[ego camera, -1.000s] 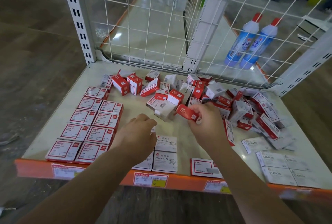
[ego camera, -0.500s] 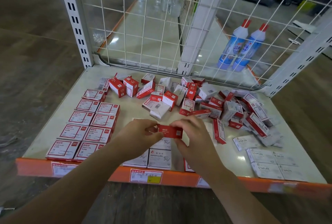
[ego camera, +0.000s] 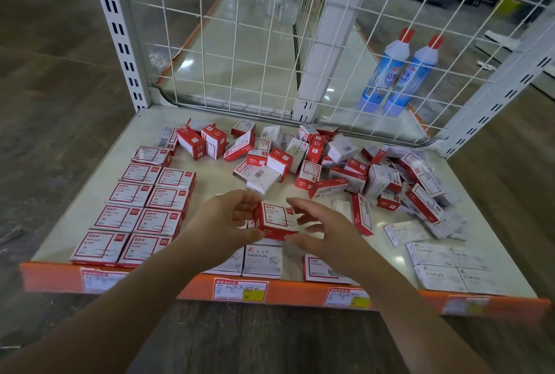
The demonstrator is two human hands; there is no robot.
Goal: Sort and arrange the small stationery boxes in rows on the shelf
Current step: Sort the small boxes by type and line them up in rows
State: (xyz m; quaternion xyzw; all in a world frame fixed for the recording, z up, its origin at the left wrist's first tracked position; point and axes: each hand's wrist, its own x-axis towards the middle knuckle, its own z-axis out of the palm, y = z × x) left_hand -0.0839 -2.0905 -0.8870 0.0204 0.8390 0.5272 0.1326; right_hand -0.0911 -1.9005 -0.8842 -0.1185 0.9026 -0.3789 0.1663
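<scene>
Boxes of red-and-white stationery cover the shelf (ego camera: pixel 210 175). One red box (ego camera: pixel 277 220) is up off the shelf between both hands, label facing up: the left hand (ego camera: pixel 228 220) pinches its left edge with thumb and fingers (ego camera: pixel 244 208), while the right hand (ego camera: pixel 324 232) has its fingers (ego camera: pixel 300 204) spread around the right side, thumb under the near corner. On the left, red boxes lie flat in two neat rows (ego camera: pixel 141 208). A loose pile (ego camera: pixel 330 163) sits at the back and right. White staples boxes (ego camera: pixel 447 265) lie at the front right. Two blue bottles (ego camera: pixel 399 73) stand behind the wire mesh (ego camera: pixel 240 43).
</scene>
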